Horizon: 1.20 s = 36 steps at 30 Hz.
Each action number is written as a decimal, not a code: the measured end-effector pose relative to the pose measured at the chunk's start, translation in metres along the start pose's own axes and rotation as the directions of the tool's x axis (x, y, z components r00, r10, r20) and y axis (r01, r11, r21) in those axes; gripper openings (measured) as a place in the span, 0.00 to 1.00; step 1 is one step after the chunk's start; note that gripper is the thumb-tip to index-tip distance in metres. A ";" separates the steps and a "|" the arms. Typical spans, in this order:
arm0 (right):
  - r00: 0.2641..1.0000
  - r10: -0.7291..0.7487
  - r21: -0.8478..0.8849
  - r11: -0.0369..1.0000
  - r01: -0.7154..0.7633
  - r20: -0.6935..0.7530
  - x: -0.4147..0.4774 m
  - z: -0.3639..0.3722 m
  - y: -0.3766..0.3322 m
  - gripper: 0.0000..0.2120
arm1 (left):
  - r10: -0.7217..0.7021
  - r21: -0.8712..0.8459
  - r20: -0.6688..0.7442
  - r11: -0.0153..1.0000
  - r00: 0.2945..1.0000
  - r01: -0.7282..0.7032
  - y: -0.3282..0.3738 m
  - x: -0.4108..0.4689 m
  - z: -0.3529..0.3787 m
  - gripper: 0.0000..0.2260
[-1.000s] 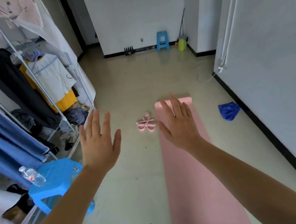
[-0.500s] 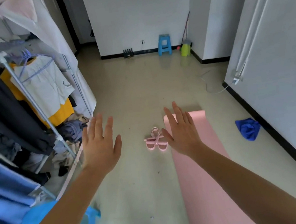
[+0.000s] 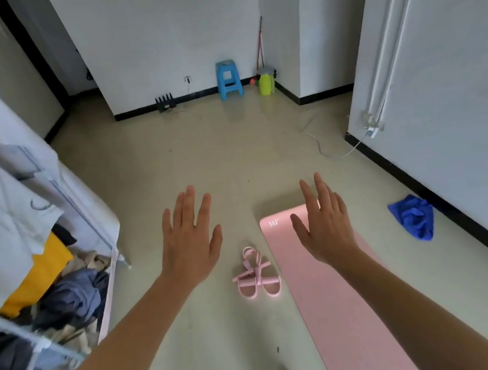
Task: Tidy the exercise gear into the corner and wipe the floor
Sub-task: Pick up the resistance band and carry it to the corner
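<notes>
Both arms reach forward over the beige floor [image 3: 208, 164]. The left hand [image 3: 189, 243] and the right hand [image 3: 327, 229] are spread flat, palms down, holding nothing. A long pink foam exercise mat [image 3: 333, 304] lies unrolled under the right hand. A pink looped pedal resistance band [image 3: 257, 274] rests just left of it. A crumpled blue cloth [image 3: 414, 218] sits near the right wall.

Both empty grips, left [image 3: 189, 243] and right [image 3: 325, 229], hover spread; a pink looped resistance band [image 3: 257, 274] lies between, a flat pink foam mat [image 3: 332, 298] under the right.
</notes>
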State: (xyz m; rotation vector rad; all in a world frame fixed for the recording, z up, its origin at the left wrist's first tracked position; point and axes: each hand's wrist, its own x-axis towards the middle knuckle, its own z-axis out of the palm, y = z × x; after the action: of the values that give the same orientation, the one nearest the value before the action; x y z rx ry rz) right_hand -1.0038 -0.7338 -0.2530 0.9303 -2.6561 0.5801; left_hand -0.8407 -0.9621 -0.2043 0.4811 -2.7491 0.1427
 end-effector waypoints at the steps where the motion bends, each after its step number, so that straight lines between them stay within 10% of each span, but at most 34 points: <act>1: 0.999 0.030 0.012 0.999 -0.031 0.017 0.024 0.013 0.001 0.34 | -0.004 -0.007 0.016 1.000 1.000 0.004 -0.007 0.024 0.011 0.28; 18: 0.973 0.216 -0.096 0.973 -0.208 0.084 0.321 0.174 -0.020 0.33 | 0.144 -0.121 0.108 0.984 0.984 -0.131 -0.166 0.347 0.183 0.29; 36: 0.613 0.672 -0.218 0.728 -0.650 0.415 0.310 0.399 0.022 0.33 | 0.481 -0.429 0.511 0.861 0.712 -0.273 -0.164 0.421 0.484 0.24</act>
State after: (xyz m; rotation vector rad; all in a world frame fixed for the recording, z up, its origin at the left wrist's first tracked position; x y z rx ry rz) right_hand -1.2995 -1.0646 -0.4960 -0.0146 -3.4460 0.4608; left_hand -1.3090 -1.3219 -0.5022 -0.2009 -3.3734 -0.4496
